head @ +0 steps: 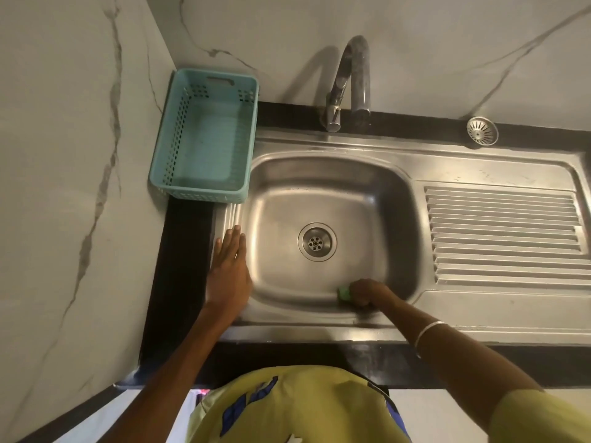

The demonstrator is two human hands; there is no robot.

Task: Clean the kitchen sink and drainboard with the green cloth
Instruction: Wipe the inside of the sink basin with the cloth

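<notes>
The steel sink (319, 187) has a round drain (317, 242) in the middle of its bowl. A ribbed drainboard (502, 231) lies to its right. My right hand (366, 292) is inside the bowl at the near wall, closed around the green cloth (344, 292), which peeks out on its left and presses against the steel. My left hand (228, 266) lies flat, fingers together, on the sink's left rim.
A teal perforated basket (204, 139) stands at the back left corner, touching the sink's rim. The tap (350, 81) arches over the back edge. A loose metal strainer (482, 130) rests on the back ledge at the right. Marble walls close in on the left and behind.
</notes>
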